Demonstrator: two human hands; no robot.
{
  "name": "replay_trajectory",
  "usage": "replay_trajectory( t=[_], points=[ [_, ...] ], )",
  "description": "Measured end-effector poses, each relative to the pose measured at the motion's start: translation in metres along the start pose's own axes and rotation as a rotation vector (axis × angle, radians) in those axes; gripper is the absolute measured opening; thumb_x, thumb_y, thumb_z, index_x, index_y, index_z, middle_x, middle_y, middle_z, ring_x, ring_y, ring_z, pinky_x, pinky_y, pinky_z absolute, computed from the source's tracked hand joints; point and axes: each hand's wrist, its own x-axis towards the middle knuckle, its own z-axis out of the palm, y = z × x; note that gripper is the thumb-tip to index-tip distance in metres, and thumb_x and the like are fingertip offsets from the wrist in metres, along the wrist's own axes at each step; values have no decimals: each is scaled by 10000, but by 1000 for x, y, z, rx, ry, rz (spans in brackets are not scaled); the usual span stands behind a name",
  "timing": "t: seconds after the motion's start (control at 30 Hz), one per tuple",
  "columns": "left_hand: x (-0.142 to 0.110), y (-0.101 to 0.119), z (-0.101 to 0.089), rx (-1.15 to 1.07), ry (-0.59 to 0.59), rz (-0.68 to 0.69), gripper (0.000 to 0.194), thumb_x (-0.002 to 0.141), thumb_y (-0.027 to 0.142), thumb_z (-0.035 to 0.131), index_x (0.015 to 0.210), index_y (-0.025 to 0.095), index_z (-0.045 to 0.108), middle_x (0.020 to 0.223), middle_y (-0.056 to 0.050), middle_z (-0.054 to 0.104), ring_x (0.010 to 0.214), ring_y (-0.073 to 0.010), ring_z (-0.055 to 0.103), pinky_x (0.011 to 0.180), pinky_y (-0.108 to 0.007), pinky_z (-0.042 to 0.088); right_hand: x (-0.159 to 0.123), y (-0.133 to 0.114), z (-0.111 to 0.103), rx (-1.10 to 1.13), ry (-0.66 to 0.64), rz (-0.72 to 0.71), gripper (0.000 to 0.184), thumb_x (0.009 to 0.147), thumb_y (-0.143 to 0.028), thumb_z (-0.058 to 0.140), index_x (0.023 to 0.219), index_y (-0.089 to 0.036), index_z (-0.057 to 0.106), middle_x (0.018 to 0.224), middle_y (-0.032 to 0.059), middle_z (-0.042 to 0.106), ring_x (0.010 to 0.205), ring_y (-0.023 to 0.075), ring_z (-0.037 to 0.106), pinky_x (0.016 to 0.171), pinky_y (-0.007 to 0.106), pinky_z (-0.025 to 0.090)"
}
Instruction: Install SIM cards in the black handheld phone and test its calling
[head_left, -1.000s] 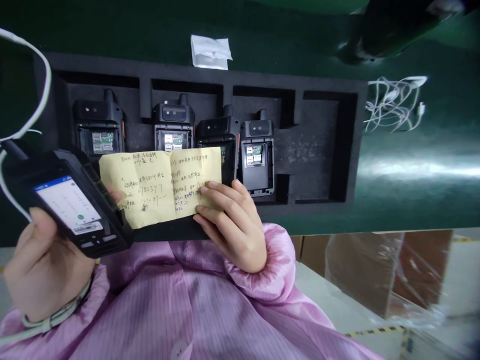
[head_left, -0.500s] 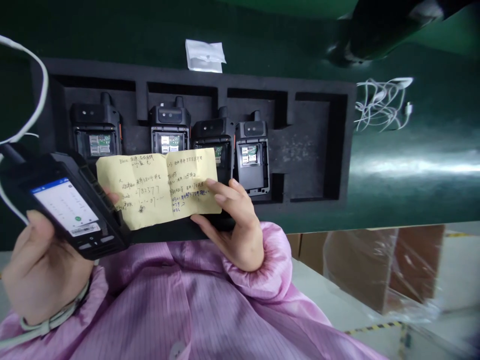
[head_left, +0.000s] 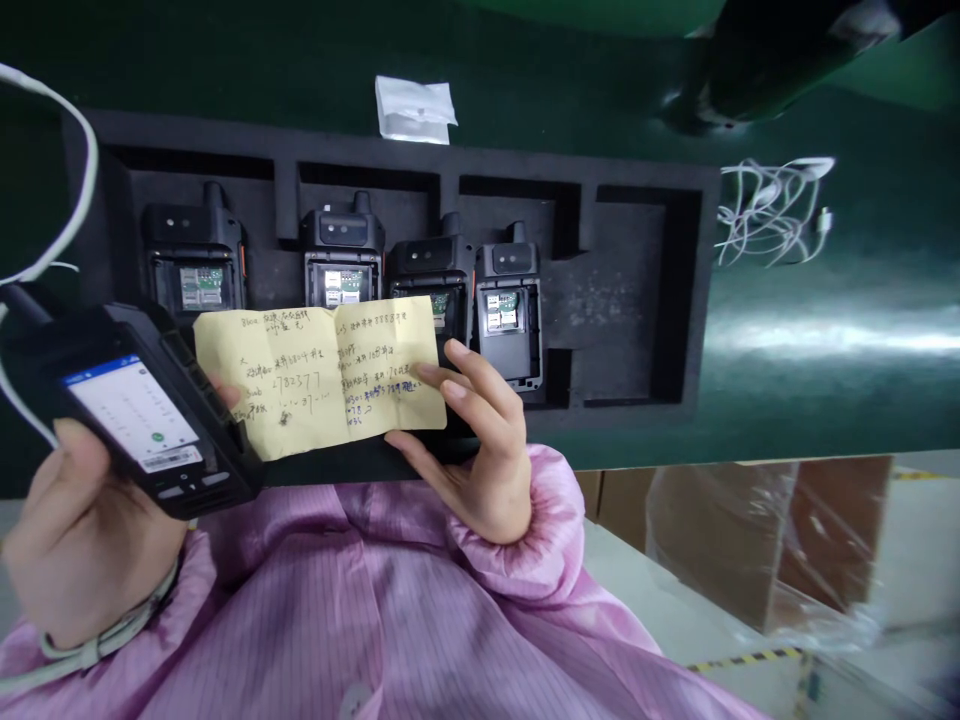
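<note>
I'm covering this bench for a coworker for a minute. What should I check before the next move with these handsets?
1. Handheld terminal held in the left hand, screen lit: ok.
2. Handwritten yellow note pinched by the right hand, writing facing up: ok.
3. Wrist strap on the left wrist: ok; its grounding: cannot tell.
4. Far-left handset and second handset with SIM slots exposed: ok.
5. Third handset fully seated in the foam tray: cannot tell, the note covers its lower part.
</note>
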Motion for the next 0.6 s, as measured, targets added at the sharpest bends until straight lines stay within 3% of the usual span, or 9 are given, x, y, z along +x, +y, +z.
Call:
replay_trajectory(
  t=[0.13,0.27,0.33,0.47,0.6],
  points=[
    [-1,1,4,-8,-19,-9,365,979,470,533,1032,245,816,988,-76,824,1467,-377,507,1274,-642,343,0,0,-5,22,-45,21,662,895,-178,757,1470,-210,430,1451,183,583,1250,276,705,1066,476,626],
    [0,-3,0,-73,-11,1,405,1009,405,479,966,195,822,919,-105,827,1253,-358,692,1143,-588,529,-1,0,-8,-8,-76,13,602,901,-178,751,1435,-218,476,1439,166,599,1239,272,705,1059,480,626],
    [2,-8,-6,-123,-52,6,344,953,434,604,928,164,817,920,-126,834,1090,-352,762,1033,-559,611,-2,-1,-9,-22,-82,3,586,882,-156,767,1407,-199,510,1412,168,621,1249,267,694,1055,458,628],
    [9,-18,-16,-235,-179,22,376,631,480,942,701,170,741,864,-119,833,961,-361,786,893,-503,667,-5,0,-9,-34,-79,-17,592,830,-106,805,1366,-180,565,1373,166,653,1245,265,688,1057,434,623],
    [11,-23,-19,-288,-273,47,391,662,462,942,620,183,672,715,-83,772,962,-353,780,830,-453,664,-8,2,-8,-64,-53,-26,606,819,-127,820,1376,-207,596,1350,134,674,1272,298,677,1067,465,615]
  ],
)
